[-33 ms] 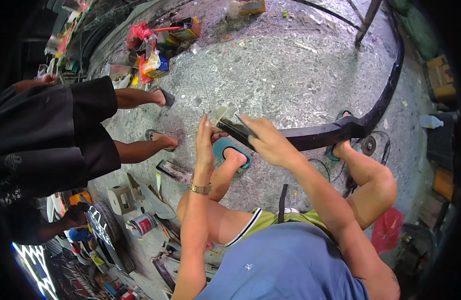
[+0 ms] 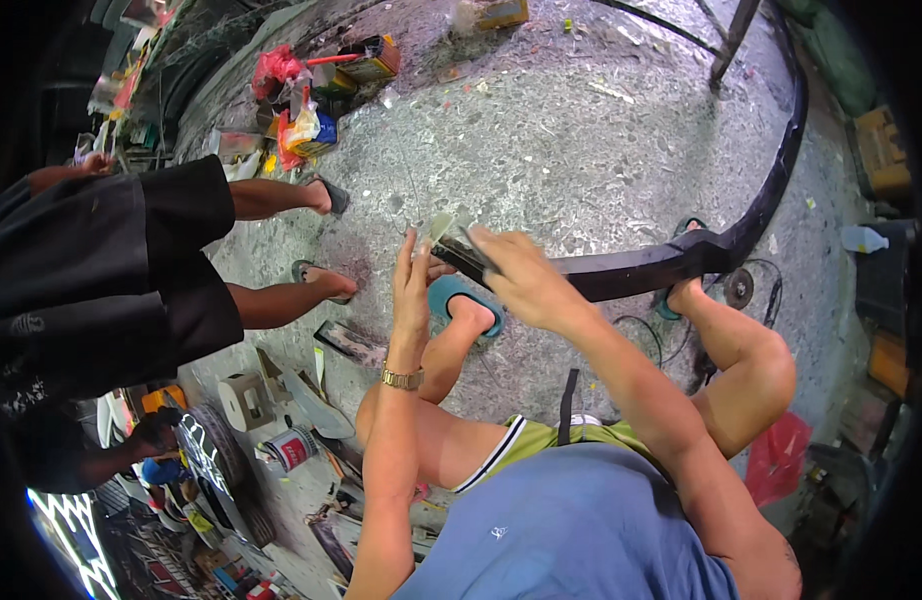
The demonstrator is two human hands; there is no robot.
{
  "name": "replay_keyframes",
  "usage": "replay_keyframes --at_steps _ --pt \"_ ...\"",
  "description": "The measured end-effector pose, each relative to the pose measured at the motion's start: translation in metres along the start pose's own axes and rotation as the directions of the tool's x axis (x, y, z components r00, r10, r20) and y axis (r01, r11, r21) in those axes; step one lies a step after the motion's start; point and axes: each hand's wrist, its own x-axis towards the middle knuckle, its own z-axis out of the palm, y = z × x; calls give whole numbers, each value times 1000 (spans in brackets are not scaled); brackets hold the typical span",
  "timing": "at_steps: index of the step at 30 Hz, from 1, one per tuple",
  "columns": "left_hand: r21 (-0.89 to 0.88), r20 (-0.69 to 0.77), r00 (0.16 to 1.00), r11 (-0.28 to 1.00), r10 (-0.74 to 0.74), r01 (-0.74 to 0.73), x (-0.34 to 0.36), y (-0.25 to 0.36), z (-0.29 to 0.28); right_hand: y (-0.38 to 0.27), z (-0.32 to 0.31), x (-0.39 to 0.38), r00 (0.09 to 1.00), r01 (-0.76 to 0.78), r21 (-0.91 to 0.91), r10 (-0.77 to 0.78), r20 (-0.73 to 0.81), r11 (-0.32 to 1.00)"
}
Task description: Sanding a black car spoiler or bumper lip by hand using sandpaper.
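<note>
The person wears a blue shirt (image 2: 581,515) with 1 small white mark (image 2: 499,532) and yellow-green shorts (image 2: 626,434) (the hem (image 2: 489,455) banded dark and white). The left wrist (image 2: 409,354) bears 1 gold-toned watch (image 2: 402,377), the feet (image 2: 471,313) 2 teal slippers (image 2: 447,293).

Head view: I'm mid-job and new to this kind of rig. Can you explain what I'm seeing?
There is no machine: these are a person's bare hands. A wide fisheye camera on the head looks down, so straight edges bend; picture left is the person's left. The right hand holds a flat grey tool at one end of a long black curved part. The left hand is at that same end; its exact grip is unclear. On the rough floor are a tin and a red bag. Another person stands at left.
</note>
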Motion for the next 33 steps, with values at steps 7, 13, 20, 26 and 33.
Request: replay_keyframes --at_steps 7,13,20,26,33 --pt "-25 -54 996 997 -70 68 1 -1 -4 -20 -17 -29 969 63 5 -63 238 998" --pt "-57 4 998 996 -65 66 0 8 -7 13 -45 -20 999 -52 38 52 11 998" --pt "12 -13 998 998 -63 63 7 17 -7 32 -49 2 895 -175 193 74 439 966" --pt "13 -85 983 986 -166 167 16 18 -11 16 -20 18 823 -202 365 -44 566 909" --pt "51 -135 976 982 -172 180 16 17 -8 54 -63 7 842 -338 482 31 539 808"
